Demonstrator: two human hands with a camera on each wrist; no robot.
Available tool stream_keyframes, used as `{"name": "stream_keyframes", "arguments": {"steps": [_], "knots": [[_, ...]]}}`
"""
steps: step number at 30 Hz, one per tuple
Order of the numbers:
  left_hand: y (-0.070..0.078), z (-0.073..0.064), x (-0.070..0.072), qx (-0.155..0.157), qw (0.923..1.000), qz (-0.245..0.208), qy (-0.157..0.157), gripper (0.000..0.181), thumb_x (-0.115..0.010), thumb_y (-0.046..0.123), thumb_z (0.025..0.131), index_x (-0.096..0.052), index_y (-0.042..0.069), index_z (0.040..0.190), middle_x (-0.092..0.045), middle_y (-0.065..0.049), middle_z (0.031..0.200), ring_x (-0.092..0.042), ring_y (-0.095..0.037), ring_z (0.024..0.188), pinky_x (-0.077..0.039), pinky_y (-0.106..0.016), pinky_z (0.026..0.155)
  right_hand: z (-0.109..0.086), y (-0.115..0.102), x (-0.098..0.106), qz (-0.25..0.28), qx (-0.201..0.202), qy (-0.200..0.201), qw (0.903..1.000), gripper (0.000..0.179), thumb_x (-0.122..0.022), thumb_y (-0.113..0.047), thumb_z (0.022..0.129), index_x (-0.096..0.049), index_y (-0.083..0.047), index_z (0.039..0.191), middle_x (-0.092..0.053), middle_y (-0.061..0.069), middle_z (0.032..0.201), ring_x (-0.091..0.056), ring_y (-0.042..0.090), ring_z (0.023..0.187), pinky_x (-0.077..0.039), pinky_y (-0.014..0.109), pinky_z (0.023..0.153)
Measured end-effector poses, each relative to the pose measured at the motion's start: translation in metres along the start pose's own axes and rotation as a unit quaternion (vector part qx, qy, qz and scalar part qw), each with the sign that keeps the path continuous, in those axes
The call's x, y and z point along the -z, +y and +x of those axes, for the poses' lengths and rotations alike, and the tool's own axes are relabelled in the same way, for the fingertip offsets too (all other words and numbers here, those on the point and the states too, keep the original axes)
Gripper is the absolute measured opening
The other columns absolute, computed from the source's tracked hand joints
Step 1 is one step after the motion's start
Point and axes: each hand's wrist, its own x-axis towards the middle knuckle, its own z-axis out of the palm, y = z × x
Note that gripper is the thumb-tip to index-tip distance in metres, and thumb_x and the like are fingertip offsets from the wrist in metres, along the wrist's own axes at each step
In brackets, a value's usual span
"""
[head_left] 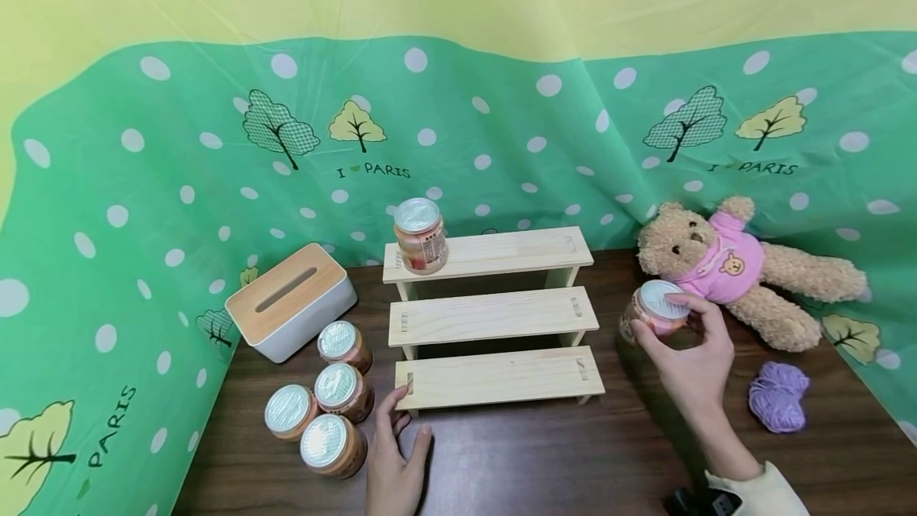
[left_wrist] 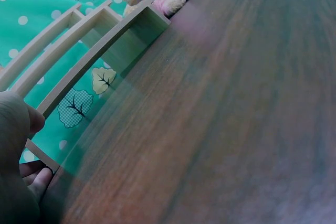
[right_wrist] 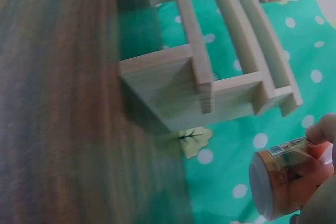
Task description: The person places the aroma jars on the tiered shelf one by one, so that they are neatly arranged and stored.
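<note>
My right hand [head_left: 695, 357] grips a glass jar [head_left: 648, 313] by its upper part, thumb on one side and fingers on the other. Its lid is silver and its contents orange-pink; in the right wrist view this jar [right_wrist: 289, 177] hangs off the table. My left hand [head_left: 394, 452] holds the lower left end of a three-step wooden shelf [head_left: 501, 377], its curled fingers [left_wrist: 39, 182] by the leg near the tabletop. On the top step's left end stands another jar [head_left: 420, 237]. Several similar jars [head_left: 337, 388] are grouped left of the shelf.
A white tissue box [head_left: 294, 301] with a wooden lid sits behind the grouped jars. At the right a teddy bear [head_left: 731, 261] in a pink top leans against the green curtain [head_left: 501, 126]. Purple yarn [head_left: 778, 396] lies on the dark wooden table [head_left: 530, 460].
</note>
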Motion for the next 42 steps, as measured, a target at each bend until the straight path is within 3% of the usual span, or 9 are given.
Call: {"name": "stream_keyframes", "arguments": {"steps": [6,16,22,31,42], "knots": [[0.0,-0.001,0.001,-0.001,1.0,0.004,0.0,0.065,-0.08,0.002,0.099,-0.05,0.013,0.156,-0.061,-0.005,0.153,-0.065,-0.024,0.13,-0.06,-0.04,0.106,0.009,0.005,0.001,0.021,0.016,-0.012,0.9996,0.059,-0.085,0.025,0.066,-0.068,0.018,0.122,-0.07,-0.012,0.122,-0.065,0.004,0.105,-0.05,0.013,0.088],[-0.001,-0.001,0.0,-0.006,1.0,-0.001,0.002,0.066,-0.08,-0.001,0.097,-0.051,0.012,0.155,-0.061,-0.004,0.153,-0.064,-0.022,0.13,-0.06,-0.037,0.106,0.016,-0.021,0.0,0.026,0.012,-0.035,0.999,0.063,-0.088,0.026,0.065,-0.071,0.015,0.124,-0.072,-0.006,0.129,-0.067,0.005,0.102,-0.052,0.009,0.08],[-0.001,-0.002,0.0,0.002,1.0,-0.001,0.0,0.066,-0.08,-0.001,0.098,-0.051,0.012,0.156,-0.06,-0.004,0.154,-0.064,-0.023,0.131,-0.06,-0.039,0.106,0.021,-0.035,-0.005,0.047,0.015,-0.044,0.9978,0.064,-0.087,0.027,0.066,-0.069,0.016,0.125,-0.072,-0.002,0.126,-0.067,0.004,0.09,-0.055,0.009,0.075],[-0.001,-0.001,0.0,0.002,1.0,0.0,-0.001,0.066,-0.08,-0.001,0.098,-0.051,0.013,0.156,-0.06,-0.004,0.154,-0.064,-0.023,0.131,-0.06,-0.04,0.106,0.028,-0.05,-0.015,0.1,0.054,-0.054,0.992,0.059,-0.083,0.027,0.068,-0.067,0.021,0.124,-0.073,0.001,0.125,-0.067,0.013,0.105,-0.054,0.015,0.087],[0.0,0.0,0.0,0.004,1.0,0.005,0.0,0.067,-0.08,-0.001,0.098,-0.051,0.013,0.156,-0.06,-0.004,0.154,-0.064,-0.023,0.131,-0.06,-0.039,0.107,0.035,-0.066,-0.029,0.118,0.076,-0.061,0.9883,0.059,-0.084,0.026,0.068,-0.067,0.021,0.124,-0.072,-0.002,0.121,-0.063,0.01,0.096,-0.052,0.018,0.085]]}}
